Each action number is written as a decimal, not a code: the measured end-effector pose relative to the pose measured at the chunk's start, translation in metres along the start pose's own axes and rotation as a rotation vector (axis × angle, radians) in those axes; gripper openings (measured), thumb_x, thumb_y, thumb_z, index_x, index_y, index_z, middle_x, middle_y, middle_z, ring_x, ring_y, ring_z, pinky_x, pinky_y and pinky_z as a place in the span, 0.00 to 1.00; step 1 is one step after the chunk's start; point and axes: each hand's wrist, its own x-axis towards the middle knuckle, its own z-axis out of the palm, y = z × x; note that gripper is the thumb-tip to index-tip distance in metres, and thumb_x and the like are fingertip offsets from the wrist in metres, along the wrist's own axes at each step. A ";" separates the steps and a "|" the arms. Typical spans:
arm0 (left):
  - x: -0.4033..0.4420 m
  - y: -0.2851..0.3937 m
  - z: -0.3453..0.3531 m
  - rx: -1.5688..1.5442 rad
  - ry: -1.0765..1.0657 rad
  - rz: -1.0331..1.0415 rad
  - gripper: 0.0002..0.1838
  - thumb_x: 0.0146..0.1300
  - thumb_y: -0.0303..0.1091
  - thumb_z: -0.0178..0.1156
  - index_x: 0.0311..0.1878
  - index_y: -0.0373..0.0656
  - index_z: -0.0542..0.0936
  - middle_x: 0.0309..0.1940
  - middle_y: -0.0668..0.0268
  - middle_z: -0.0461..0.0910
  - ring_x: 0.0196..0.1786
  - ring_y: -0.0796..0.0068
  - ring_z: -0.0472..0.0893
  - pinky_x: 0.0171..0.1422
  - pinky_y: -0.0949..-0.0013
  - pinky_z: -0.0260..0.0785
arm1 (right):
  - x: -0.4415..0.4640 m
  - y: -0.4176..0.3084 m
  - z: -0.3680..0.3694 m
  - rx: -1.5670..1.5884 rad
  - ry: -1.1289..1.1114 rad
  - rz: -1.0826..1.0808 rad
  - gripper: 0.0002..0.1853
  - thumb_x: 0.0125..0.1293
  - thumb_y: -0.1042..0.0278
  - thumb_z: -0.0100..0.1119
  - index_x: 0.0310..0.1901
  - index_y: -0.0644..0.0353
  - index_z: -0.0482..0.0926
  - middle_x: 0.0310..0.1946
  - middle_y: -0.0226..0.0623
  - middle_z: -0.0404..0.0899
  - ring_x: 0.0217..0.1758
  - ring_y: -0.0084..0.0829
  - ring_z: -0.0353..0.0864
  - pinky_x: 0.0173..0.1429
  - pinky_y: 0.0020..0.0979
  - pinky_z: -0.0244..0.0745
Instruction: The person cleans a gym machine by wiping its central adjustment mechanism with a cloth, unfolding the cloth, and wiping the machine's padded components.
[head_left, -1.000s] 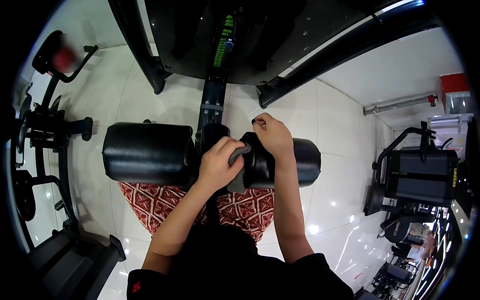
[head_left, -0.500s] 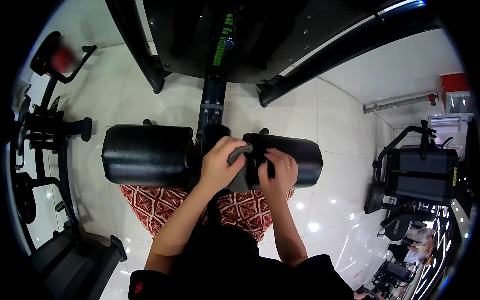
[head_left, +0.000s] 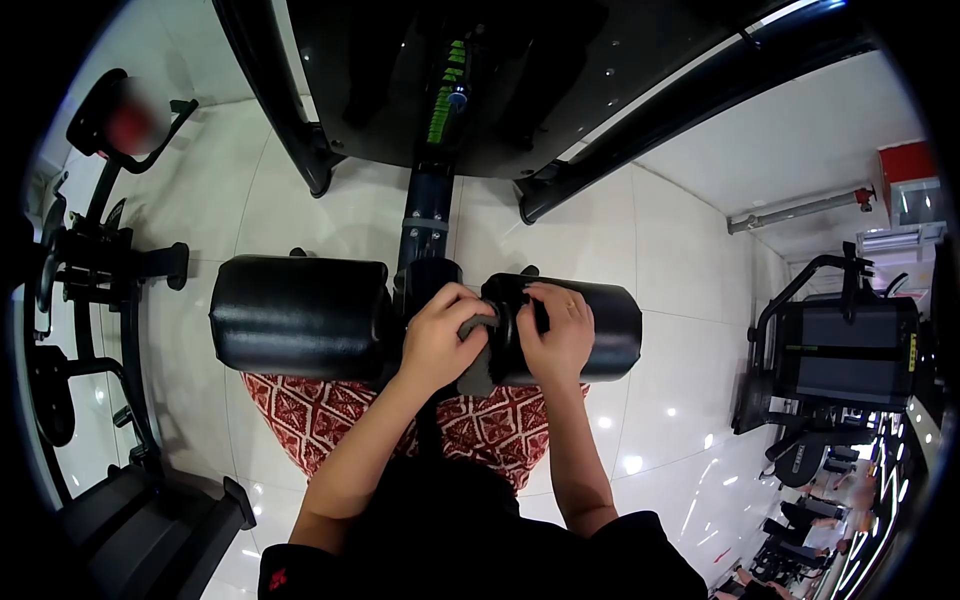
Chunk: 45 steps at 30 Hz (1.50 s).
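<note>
Two black padded rollers sit on either side of a central dark post, the left roller (head_left: 300, 315) and the right roller (head_left: 618, 330). A grey cloth (head_left: 476, 372) is bunched in my left hand (head_left: 437, 338), its lower part hanging in the gap beside the right roller's inner end. My right hand (head_left: 560, 335) rests on that roller, fingers curled and thumb bent round the inner part of its cover. The fingertips partly hide what they pinch there. Both hands are close together, apart by about the gap between the rollers.
The post (head_left: 425, 220) runs forward to a dark machine panel (head_left: 380, 120) with a green number strip (head_left: 446, 95). Angled frame legs (head_left: 545, 205) stand on pale floor tiles. Gym machines stand left and right (head_left: 840, 340). Red patterned cloth (head_left: 490, 430) lies below the rollers.
My right hand has shifted slightly up, and its fingers have closed on the roller's inner part. My left hand keeps the cloth, which sits slightly lower. The view has tilted a little.
</note>
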 end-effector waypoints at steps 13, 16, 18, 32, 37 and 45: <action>-0.002 -0.005 0.001 -0.067 0.040 0.195 0.16 0.46 0.24 0.65 0.42 0.42 0.80 0.43 0.63 0.80 0.45 0.61 0.82 0.47 0.66 0.75 | -0.017 -0.003 -0.002 -0.036 0.068 -0.021 0.09 0.51 0.70 0.62 0.36 0.53 0.79 0.40 0.26 0.83 0.44 0.34 0.78 0.48 0.36 0.69; -0.001 -0.004 -0.002 -0.041 -0.004 0.215 0.16 0.45 0.24 0.65 0.41 0.42 0.80 0.41 0.63 0.80 0.44 0.61 0.82 0.46 0.66 0.75 | -0.004 -0.003 0.000 -0.034 0.028 0.029 0.07 0.53 0.69 0.62 0.35 0.54 0.79 0.39 0.26 0.83 0.43 0.33 0.79 0.47 0.35 0.69; -0.002 -0.003 -0.003 -0.044 -0.016 0.217 0.15 0.45 0.22 0.64 0.40 0.40 0.80 0.40 0.61 0.79 0.43 0.60 0.82 0.46 0.67 0.74 | 0.006 -0.003 0.001 -0.024 0.012 0.048 0.06 0.55 0.68 0.61 0.34 0.54 0.80 0.37 0.28 0.83 0.42 0.34 0.79 0.46 0.34 0.69; 0.006 0.003 0.009 0.050 0.112 -0.098 0.12 0.52 0.27 0.64 0.42 0.45 0.78 0.39 0.64 0.78 0.41 0.57 0.81 0.41 0.62 0.74 | -0.014 -0.001 -0.004 0.016 0.041 -0.042 0.08 0.51 0.71 0.60 0.36 0.54 0.79 0.40 0.27 0.84 0.44 0.35 0.79 0.49 0.36 0.69; 0.000 0.001 0.001 -0.055 0.028 0.128 0.14 0.47 0.25 0.65 0.40 0.44 0.80 0.43 0.66 0.79 0.44 0.62 0.82 0.45 0.65 0.75 | -0.018 -0.003 -0.007 0.009 0.077 -0.040 0.08 0.51 0.71 0.61 0.36 0.54 0.80 0.39 0.27 0.84 0.43 0.34 0.80 0.47 0.36 0.69; 0.001 0.003 0.006 0.002 0.055 0.100 0.13 0.47 0.22 0.62 0.40 0.39 0.79 0.40 0.60 0.78 0.43 0.58 0.81 0.47 0.67 0.73 | 0.023 -0.001 0.003 -0.041 -0.133 0.124 0.07 0.58 0.64 0.60 0.34 0.57 0.82 0.32 0.36 0.83 0.39 0.37 0.81 0.46 0.36 0.72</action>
